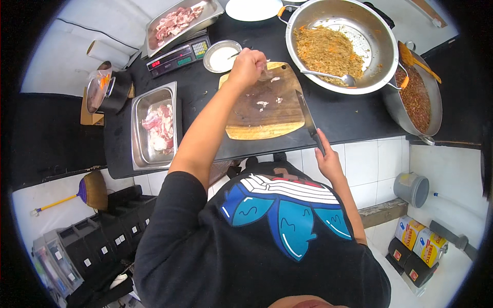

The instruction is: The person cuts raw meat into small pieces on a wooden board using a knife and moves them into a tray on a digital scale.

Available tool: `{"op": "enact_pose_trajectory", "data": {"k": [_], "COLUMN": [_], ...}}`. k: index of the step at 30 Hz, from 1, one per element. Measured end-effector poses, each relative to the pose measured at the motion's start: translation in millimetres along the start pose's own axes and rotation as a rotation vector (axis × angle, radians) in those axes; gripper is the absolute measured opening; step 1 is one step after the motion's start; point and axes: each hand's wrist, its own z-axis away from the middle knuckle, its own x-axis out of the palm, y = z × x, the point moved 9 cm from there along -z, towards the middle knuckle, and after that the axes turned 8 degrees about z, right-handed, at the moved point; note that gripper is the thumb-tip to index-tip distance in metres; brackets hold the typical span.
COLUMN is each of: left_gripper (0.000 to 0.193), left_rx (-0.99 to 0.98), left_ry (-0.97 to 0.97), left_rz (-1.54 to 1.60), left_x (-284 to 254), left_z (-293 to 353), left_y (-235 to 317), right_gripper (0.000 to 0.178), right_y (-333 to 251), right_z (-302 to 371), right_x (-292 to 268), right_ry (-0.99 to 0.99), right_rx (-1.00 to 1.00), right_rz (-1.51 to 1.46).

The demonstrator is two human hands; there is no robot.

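- My left hand (pixel 247 66) pinches a meat scrap (pixel 268 73) above the wooden cutting board (pixel 264 115), lifting it away.
- My right hand (pixel 327 159) closes on the knife (pixel 308 119) at the board's right edge, blade parked aside.

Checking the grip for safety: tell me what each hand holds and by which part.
Right hand holds the knife by its handle. Left hand pinches a piece of meat over the cutting board.
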Motion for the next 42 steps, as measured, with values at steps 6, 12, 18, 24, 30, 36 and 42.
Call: {"op": "enact_pose_trajectory", "data": {"k": [6, 12, 18, 24, 30, 36, 42], "left_gripper": [0.011, 0.035, 0.052, 0.021, 0.015, 0.013, 0.013], "left_rx": [-0.298, -0.756, -0.682, -1.149, -0.962, -0.727, -1.226], "left_ry": [-0.698, -0.178, -0.204, -0.094, -0.246, -0.265, 0.044], "left_rz": [-0.080, -0.127, -0.345, 0.759, 0.635, 0.423, 0.546], "left_x": [44.9, -4.8, 34.9, 72.4, 62.2, 74.2, 28.4], "left_z": [133.6, 170.5, 156.3, 184.8, 108.0, 87.1, 204.7], "left_y": [-23.5, -84.5, -82.7, -130.7, -89.9, -74.3, -102.9], "right_gripper": [0.063, 0.062, 0.061, 0.061, 0.061, 0.061, 0.059], "right_y": [-7.8, -9.3, -39.2, -18.6, -9.9, -8.8, -13.7], "right_z": [2.5, -3.9, -12.5, -8.7, -1.9, -1.5, -2.3], "right_x": [-8.8, 6.3, 12.0, 17.0, 10.9, 4.9, 10.5], "right_ry": [0.132, -0.076, 0.021, -0.084, -0.030, -0.051, -0.040], "right_rx": [-0.150, 0.038, -0.217, -0.055, -0.061, -0.001, -0.102], "right_rz": [0.044, 0.039, 0.021, 0.019, -0.017, -0.035, -0.017]}}
